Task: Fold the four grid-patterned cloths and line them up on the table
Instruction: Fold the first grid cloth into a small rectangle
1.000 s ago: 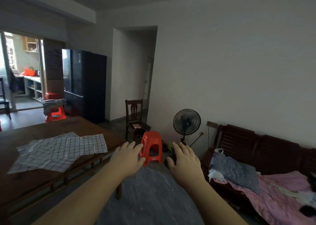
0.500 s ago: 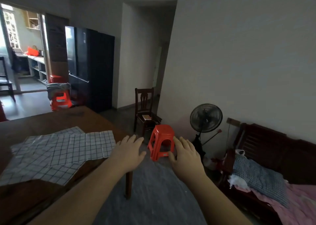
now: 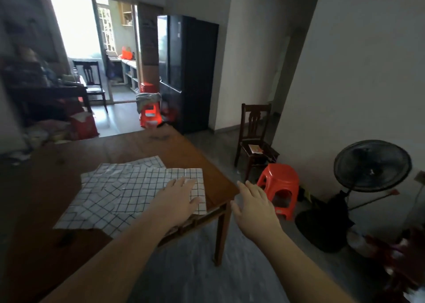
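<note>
- Both forearms come in from the bottom edge, which cuts them off, so nothing of the person above the elbows shows
- The left hand [image 3: 178,201] lies palm down over the near right corner of the grid-patterned cloths [image 3: 119,192], fingers straight and slightly spread, gripping nothing; whether the palm presses the fabric or hangs just above it cannot be told
- That hand hides the corner of the uppermost cloth beneath it
- The right hand [image 3: 255,207] is out past the right edge of the tabletop [image 3: 184,148], over the floor and apart from the cloths, fingers relaxed and fanned, holding nothing
- The cloths lie unfolded and flat in an overlapping heap on the right part of the tabletop, reaching close to its near right corner; the layers cover one another, so their number is hard to count
- The near left of the tabletop sinks into shadow
- Right of the table stand an orange stool [image 3: 279,185] and a black fan [image 3: 372,165]; the lower right corner is a dark red blur
- Farther off are a wooden chair [image 3: 254,127], a dark fridge [image 3: 188,72] and a doorway [image 3: 76,33] washed out by glare
</note>
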`<state>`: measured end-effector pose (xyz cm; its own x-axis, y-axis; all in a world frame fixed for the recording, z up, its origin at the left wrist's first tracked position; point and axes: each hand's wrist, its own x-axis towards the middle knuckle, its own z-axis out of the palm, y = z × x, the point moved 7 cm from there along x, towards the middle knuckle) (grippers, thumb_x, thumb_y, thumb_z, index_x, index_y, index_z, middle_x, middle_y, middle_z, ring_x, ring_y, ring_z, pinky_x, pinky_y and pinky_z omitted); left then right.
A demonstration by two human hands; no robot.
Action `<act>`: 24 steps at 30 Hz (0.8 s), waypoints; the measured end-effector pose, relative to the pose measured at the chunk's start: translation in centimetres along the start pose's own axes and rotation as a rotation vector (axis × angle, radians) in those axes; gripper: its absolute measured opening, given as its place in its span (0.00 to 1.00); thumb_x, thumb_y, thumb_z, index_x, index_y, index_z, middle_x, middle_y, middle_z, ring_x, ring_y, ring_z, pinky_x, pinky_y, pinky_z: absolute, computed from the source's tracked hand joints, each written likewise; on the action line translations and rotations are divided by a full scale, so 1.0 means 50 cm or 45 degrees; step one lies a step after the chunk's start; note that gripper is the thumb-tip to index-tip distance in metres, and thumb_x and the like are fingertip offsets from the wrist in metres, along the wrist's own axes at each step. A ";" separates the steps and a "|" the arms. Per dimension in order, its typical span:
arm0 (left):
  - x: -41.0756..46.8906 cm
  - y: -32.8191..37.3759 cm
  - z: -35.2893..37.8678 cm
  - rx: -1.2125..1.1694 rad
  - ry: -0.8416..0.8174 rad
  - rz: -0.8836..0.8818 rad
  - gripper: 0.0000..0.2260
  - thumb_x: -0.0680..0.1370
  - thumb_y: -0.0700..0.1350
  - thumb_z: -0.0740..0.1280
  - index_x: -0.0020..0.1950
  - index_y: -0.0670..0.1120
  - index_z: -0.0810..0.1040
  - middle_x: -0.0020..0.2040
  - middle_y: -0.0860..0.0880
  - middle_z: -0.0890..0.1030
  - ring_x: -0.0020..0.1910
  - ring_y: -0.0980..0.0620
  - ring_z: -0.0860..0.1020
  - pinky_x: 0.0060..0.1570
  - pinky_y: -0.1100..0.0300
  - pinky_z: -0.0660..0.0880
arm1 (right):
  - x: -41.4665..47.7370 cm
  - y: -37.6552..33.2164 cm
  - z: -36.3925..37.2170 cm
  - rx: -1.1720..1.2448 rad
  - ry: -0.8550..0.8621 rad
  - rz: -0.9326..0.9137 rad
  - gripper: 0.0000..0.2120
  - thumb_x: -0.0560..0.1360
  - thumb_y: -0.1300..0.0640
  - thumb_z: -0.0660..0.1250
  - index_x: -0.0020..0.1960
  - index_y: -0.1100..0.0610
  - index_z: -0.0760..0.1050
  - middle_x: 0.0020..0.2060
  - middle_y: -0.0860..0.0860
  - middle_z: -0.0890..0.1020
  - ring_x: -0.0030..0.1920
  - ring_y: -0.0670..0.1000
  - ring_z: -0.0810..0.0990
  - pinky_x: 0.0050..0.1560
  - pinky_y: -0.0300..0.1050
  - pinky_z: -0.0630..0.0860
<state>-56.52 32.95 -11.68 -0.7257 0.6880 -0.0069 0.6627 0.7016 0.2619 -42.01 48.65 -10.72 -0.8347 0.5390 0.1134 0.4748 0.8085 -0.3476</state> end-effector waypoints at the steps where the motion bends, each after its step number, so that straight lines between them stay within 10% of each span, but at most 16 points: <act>1: 0.025 -0.009 0.007 0.001 0.000 -0.036 0.29 0.83 0.61 0.57 0.82 0.55 0.52 0.82 0.49 0.55 0.81 0.46 0.53 0.77 0.45 0.56 | 0.035 0.008 0.018 0.012 -0.017 -0.023 0.31 0.82 0.42 0.57 0.81 0.47 0.53 0.81 0.48 0.56 0.81 0.53 0.51 0.79 0.57 0.55; 24: 0.249 -0.345 0.256 -0.174 -0.273 -0.764 0.30 0.83 0.58 0.58 0.82 0.52 0.53 0.82 0.48 0.58 0.80 0.47 0.56 0.77 0.50 0.56 | 0.511 -0.096 0.439 0.013 -0.602 -0.576 0.30 0.82 0.42 0.55 0.81 0.50 0.54 0.79 0.50 0.59 0.80 0.52 0.54 0.78 0.53 0.56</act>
<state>-74.60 31.78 -28.61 -0.9001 0.2155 -0.3786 0.1139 0.9553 0.2729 -71.76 53.37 -26.59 -0.9853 -0.0175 -0.1700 0.0475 0.9276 -0.3705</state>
